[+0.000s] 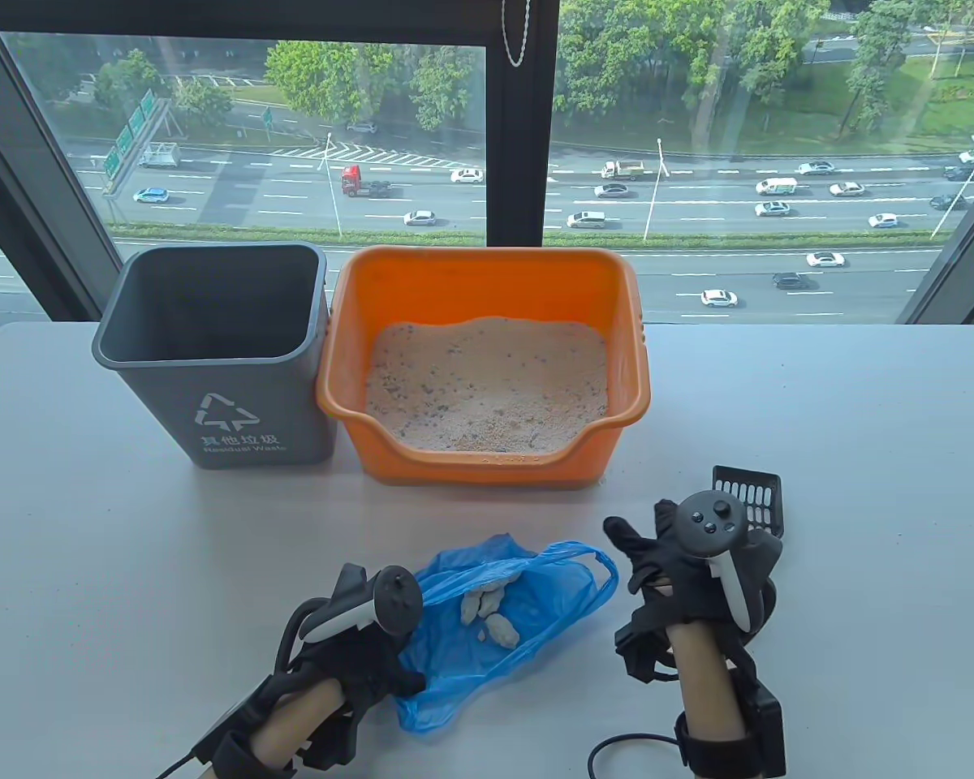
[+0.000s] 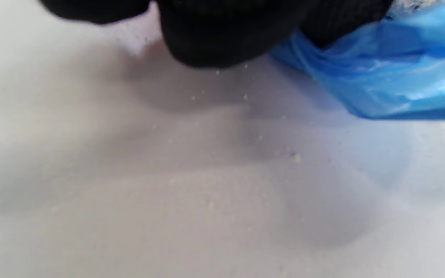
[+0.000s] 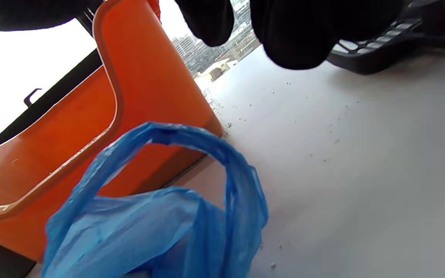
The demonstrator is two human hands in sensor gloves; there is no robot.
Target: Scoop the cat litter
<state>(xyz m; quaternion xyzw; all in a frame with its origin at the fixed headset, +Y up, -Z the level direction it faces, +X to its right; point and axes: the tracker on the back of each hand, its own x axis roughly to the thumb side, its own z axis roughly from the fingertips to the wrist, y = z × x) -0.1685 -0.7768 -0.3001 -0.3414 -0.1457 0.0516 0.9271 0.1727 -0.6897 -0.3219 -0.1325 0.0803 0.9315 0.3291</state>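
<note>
Progress: several pale clumps point(image 1: 487, 613) already lie in the blue plastic bag point(image 1: 503, 617) on the tabletop point(image 1: 860, 422); the litter point(image 1: 487, 385) in the orange litter tray point(image 1: 487, 280) looks mostly sifted. The grey waste bin point(image 1: 211, 349) awaits the bag (a judgement).

Left hand point(image 1: 357, 641) holds the bag's edge. Right hand point(image 1: 698, 560), grip relaxed and empty, hovers beside the black slotted scoop point(image 1: 751, 495).

Only the right wrist view shows stray grains by the tray's base; the table view alone shows the clumps.

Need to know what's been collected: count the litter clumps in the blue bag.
3 show inside the blue bag: two pale clumps bunched near its middle, one clump just below them toward the near edge. The bag's folds may hide more.
</note>
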